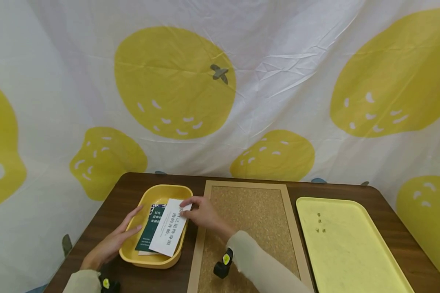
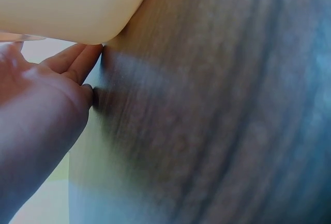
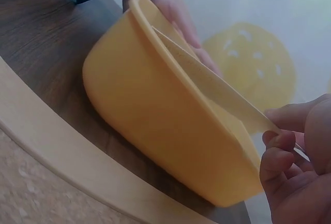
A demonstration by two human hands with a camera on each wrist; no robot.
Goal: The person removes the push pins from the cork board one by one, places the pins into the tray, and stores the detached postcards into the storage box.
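A white card (image 1: pixel 170 230) with dark printed characters is pinched at its upper right corner between the thumb and fingers of my right hand (image 1: pixel 202 211). In the right wrist view, the card (image 3: pixel 227 92) slants up past the rim of a yellow plastic basin (image 3: pixel 145 100), with the right hand (image 3: pixel 295 162) at its raised end. A dark green card (image 1: pixel 146 234) lies under it in the basin (image 1: pixel 157 263), above another pale edge. My left hand (image 1: pixel 111 243) rests at the basin's left side, fingers extended. In the left wrist view, the left hand's fingertips (image 2: pixel 85 61) lie against the basin's outer wall.
A wood-framed cork board (image 1: pixel 249 228) lies on the dark wooden table (image 1: pixel 132 280), right of the basin. Farther right is a yellow tray (image 1: pixel 352 252) with several small dark pieces (image 1: pixel 320 221). A lemon-printed cloth (image 1: pixel 278 81) hangs behind the table.
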